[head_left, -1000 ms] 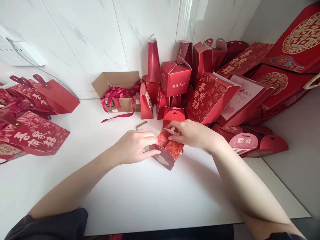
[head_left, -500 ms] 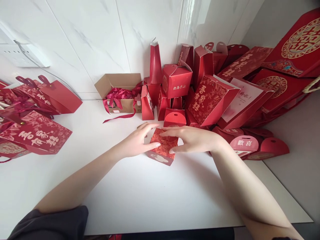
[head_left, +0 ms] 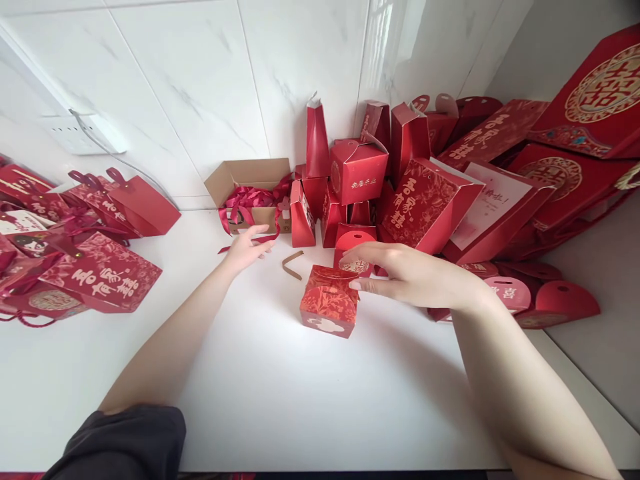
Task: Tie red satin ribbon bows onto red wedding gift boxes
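Red floral gift box (head_left: 329, 303) stands upright on the white tabletop (head_left: 280, 400), just left of your right thumb tip, its patterned panels folded over the top. Your right hand (head_left: 407, 273) has thumb and fingers apart, clamped on nothing; I cannot tell whether the thumb touches the box's right upper edge or sits just beside it. Your left hand (head_left: 245, 252) is well apart from the box, fingers parted, nothing visible in its grasp. Magenta ribbon (head_left: 255, 198) spills from the cardboard carton (head_left: 260, 172) just beyond those fingers, and a bent brown strip (head_left: 291, 265) lies between them and the box.

Watch your right thumb: a sideways bump could slide or tip the box, as nothing braces its left side. If the top panels aren't fully seated, they may spring up. A backward sweep of your right fingertips could strike the round-flapped red box (head_left: 356, 239) near them and jostle the stack behind. Careless left fingers might snag the ribbon and drag it out.
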